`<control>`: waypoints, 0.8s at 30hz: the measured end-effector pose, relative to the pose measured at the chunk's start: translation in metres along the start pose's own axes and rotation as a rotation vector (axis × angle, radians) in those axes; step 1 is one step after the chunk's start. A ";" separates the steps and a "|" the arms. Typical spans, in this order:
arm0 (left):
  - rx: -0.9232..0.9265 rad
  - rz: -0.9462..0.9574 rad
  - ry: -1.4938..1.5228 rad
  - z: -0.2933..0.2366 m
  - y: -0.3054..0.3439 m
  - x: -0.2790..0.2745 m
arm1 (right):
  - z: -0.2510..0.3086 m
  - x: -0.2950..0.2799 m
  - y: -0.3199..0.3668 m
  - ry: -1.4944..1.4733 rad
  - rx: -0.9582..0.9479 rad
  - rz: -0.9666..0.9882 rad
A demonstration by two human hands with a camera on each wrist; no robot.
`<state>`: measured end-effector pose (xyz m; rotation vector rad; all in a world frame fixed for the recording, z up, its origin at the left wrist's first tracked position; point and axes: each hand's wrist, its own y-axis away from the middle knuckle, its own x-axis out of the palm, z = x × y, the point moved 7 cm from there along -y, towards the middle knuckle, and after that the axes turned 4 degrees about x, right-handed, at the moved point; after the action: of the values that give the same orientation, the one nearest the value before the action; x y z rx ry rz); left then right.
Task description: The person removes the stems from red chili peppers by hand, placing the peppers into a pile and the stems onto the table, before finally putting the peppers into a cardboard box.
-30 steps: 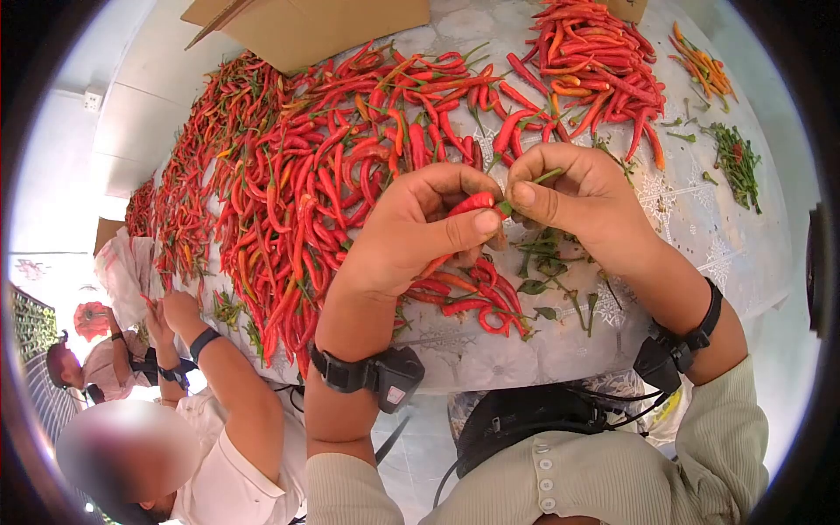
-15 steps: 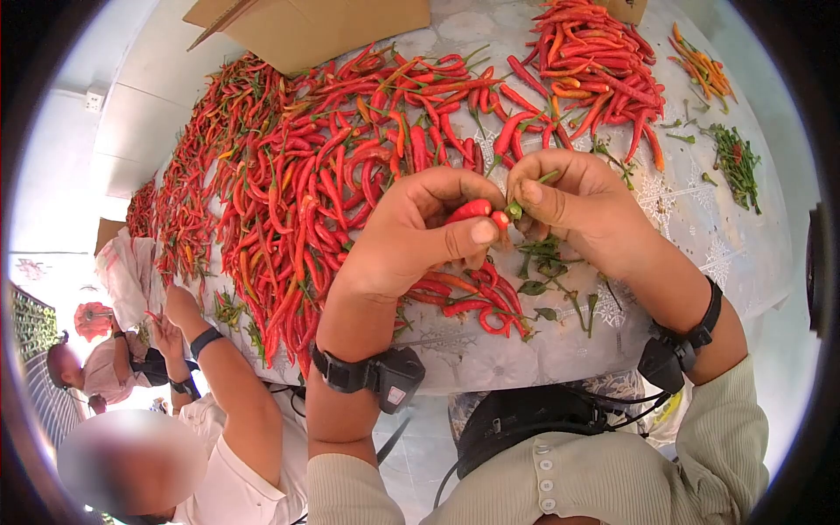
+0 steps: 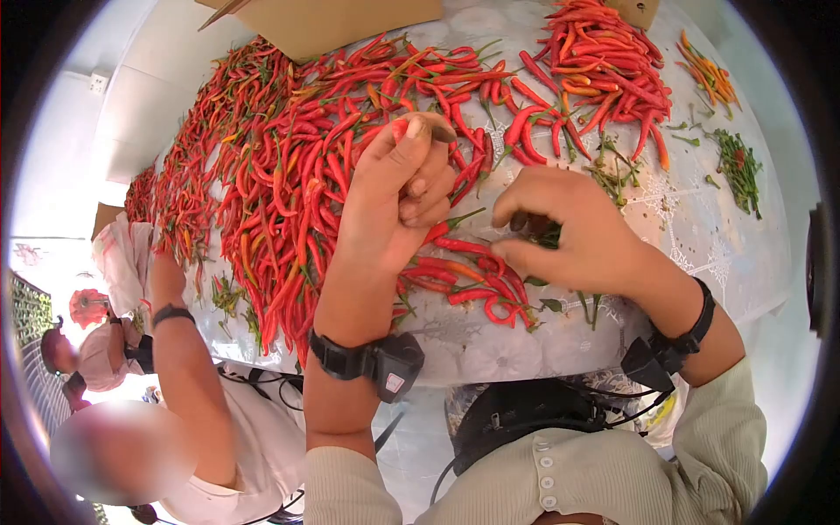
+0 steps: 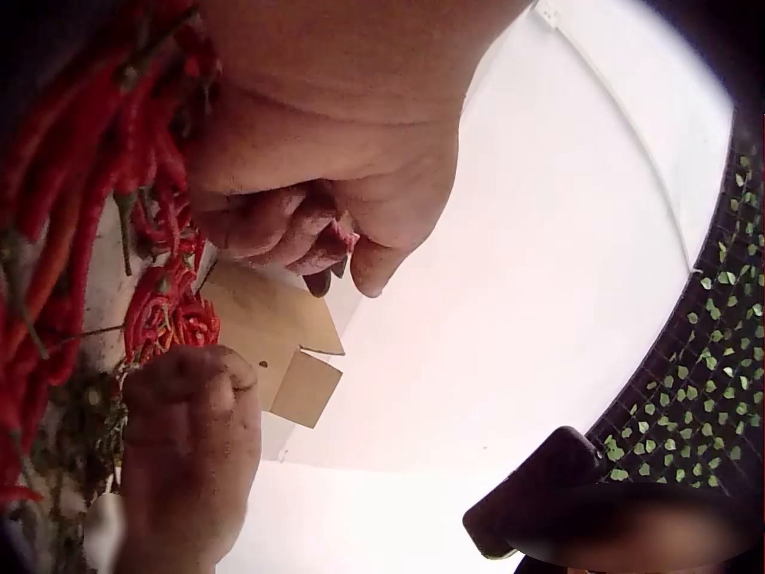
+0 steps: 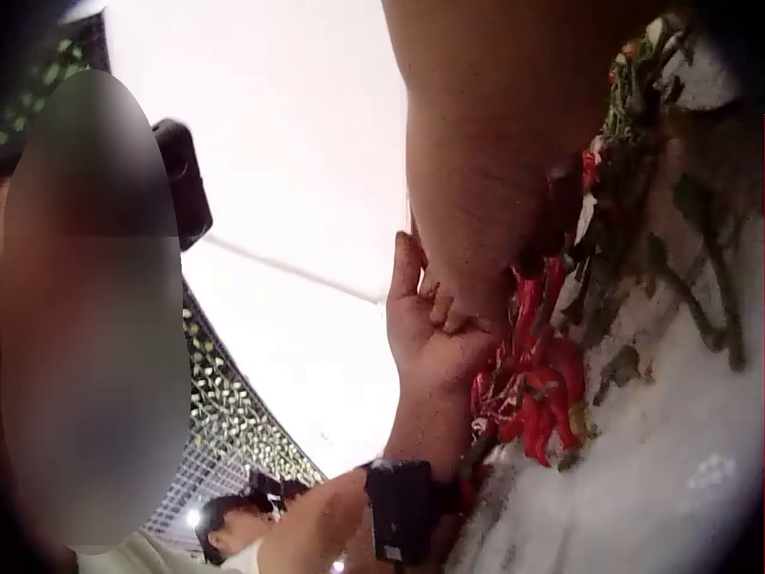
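Note:
My left hand [image 3: 398, 188] is raised over the chili pile, its fingers curled and the thumb pressed against the index finger. A bit of red chili [image 3: 400, 129] shows between them, the rest hidden in the hand. In the left wrist view, a small reddish bit [image 4: 347, 234] peeks out by the thumb. Lower and to the right, my right hand [image 3: 577, 229] arches over the table, with a gap between thumb and fingers. Its thumb tip is close to a small group of red chilies [image 3: 481, 278], one with a green stem [image 3: 464, 217] pointing toward that hand.
A wide heap of red chilies [image 3: 289, 175] spreads left, with a cardboard box [image 3: 341, 24] behind it. Another chili pile [image 3: 604, 66] lies at the back right, near orange chilies [image 3: 707, 72] and cut green stems [image 3: 738, 166]. Another person's arm [image 3: 188, 367] reaches in at left.
The hands, earlier together pulling a green stem from a red chili, have parted. The left moved up and turned with its fingers curled; the right lowered, its fingers spread from the thumb.

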<state>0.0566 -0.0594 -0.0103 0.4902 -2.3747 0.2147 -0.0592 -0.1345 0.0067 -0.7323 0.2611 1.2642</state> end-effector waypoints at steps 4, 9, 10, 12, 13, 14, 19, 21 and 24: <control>-0.012 0.000 -0.022 0.001 0.000 -0.003 | 0.002 0.017 0.006 0.264 0.000 0.131; -0.019 -0.024 -0.064 0.002 0.000 -0.003 | 0.003 0.015 0.005 0.265 0.009 0.151; -0.022 -0.030 -0.066 0.003 0.000 -0.004 | 0.003 0.014 0.005 0.262 0.021 0.152; -0.025 -0.051 -0.060 0.003 -0.001 -0.006 | 0.002 0.013 0.006 0.265 0.024 0.143; -0.025 -0.066 -0.051 0.003 0.000 -0.007 | 0.002 0.013 0.006 0.267 0.026 0.138; -0.025 -0.082 -0.042 0.003 0.000 -0.008 | 0.001 0.011 0.006 0.261 0.038 0.102; 0.083 -0.164 -0.005 -0.006 0.000 -0.009 | -0.014 0.001 0.004 -0.114 0.386 0.023; 0.100 -0.208 0.013 -0.008 0.000 -0.011 | -0.025 0.003 0.006 -0.363 0.462 -0.019; 0.084 -0.209 -0.010 -0.008 0.000 -0.011 | -0.034 0.004 0.005 -0.617 0.495 -0.049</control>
<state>0.0689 -0.0539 -0.0119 0.7758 -2.3112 0.2168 -0.0557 -0.1517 -0.0227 0.0863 0.0408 1.2499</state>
